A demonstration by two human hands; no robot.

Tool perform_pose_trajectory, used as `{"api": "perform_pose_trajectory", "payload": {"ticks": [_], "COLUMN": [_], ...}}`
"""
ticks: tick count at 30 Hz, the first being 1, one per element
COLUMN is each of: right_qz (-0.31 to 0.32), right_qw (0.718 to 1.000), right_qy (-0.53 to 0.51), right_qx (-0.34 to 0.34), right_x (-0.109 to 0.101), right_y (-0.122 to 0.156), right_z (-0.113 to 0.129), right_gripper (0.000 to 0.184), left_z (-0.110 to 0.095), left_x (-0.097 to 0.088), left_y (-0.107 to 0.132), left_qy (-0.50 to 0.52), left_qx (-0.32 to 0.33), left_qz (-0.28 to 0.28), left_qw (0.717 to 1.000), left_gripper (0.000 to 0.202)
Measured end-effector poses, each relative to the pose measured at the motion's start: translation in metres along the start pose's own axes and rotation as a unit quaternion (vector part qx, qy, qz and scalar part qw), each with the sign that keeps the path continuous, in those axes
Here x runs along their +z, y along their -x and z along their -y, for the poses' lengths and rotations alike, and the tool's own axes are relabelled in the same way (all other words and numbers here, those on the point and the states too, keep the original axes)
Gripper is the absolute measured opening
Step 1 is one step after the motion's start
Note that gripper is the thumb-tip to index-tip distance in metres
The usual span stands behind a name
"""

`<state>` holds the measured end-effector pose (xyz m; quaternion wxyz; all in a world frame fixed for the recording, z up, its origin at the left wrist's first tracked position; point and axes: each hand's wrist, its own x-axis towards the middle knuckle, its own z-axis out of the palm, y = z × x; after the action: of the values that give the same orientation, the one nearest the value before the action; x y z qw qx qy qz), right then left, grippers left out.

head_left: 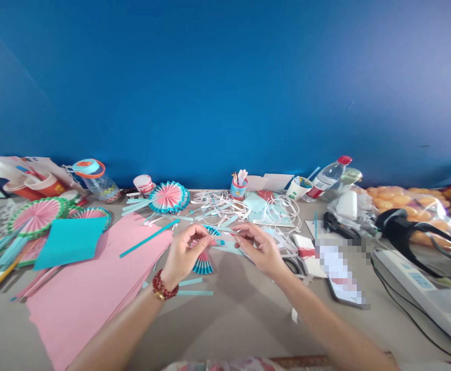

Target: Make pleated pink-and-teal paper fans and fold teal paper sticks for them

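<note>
My left hand (pixel 190 252), with a red bead bracelet at its wrist, pinches a small pleated paper fan (pixel 203 264) in pink and teal. The fan's folds spread above and below my fingertips. To its right, my right hand (pixel 259 248) has thumb and forefinger closed together on what looks like a thin pale strip (pixel 227 238) stretching across from the fan. My fingertips partly hide the strip's ends. Under my hands, pale blue paper strips (pixel 196 292) lie on the grey table.
Left are pink sheets (pixel 94 278), a teal sheet (pixel 71 242) and a pleated rosette (pixel 40 216). Another rosette (pixel 169 197), a pen cup (pixel 239 186) and paper scraps lie behind. Right are a phone (pixel 343 281), a plastic bottle (pixel 328 178) and a power strip (pixel 422 283).
</note>
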<state>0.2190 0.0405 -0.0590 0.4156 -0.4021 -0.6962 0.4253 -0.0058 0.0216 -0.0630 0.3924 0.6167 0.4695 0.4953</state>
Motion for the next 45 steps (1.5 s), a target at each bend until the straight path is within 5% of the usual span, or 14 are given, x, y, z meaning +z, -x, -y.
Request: {"api": "perform_pose_trajectory", "payload": {"ticks": [9,19,23,25,28,32,37,40,45], "right_qz": [-0.002,0.001,0.007,0.018,0.037,0.026,-0.067,-0.089,-0.086], "right_qw": [1.000,0.994,0.990,0.990,0.990,0.994,0.979,0.966,0.958], "right_qy": [0.030,0.107,0.139,0.137,0.095,0.018,0.175,0.227,0.256], "right_qx": [0.005,-0.004,-0.004,-0.035,-0.101,-0.106,-0.077,-0.087,-0.095], "right_x": [0.000,-0.019,-0.027,-0.026,-0.024,-0.032,-0.068,-0.083,-0.065], "right_y": [0.003,0.010,0.009,0.011,0.016,0.022,-0.011,-0.043,-0.064], "right_z": [-0.006,-0.016,-0.014,-0.012,-0.009,-0.015,-0.038,-0.053,-0.065], "right_gripper": [0.018,0.020,0.020,0.020,0.016,0.013,0.023,0.022,0.022], "left_z": [0.005,0.035,0.013,-0.002,-0.010,0.015,0.061,0.078,0.089], "left_x": [0.003,0.008,0.011,0.016,0.026,0.030,0.011,0.004,0.014], "left_y": [0.001,-0.008,-0.011,-0.015,-0.022,-0.030,-0.056,-0.076,-0.088], "left_qy": [0.021,0.016,-0.084,-0.144,-0.112,-0.050,-0.251,-0.320,-0.377], "left_qx": [-0.030,-0.064,0.056,0.145,0.150,0.138,0.105,0.104,0.130], "left_qz": [0.001,0.014,0.012,0.066,0.164,0.213,0.090,0.069,0.106], "left_qw": [0.999,0.998,0.995,0.977,0.969,0.966,0.958,0.939,0.911], "left_gripper": [0.024,0.033,0.037,0.038,0.023,0.028,0.023,0.015,0.011]}}
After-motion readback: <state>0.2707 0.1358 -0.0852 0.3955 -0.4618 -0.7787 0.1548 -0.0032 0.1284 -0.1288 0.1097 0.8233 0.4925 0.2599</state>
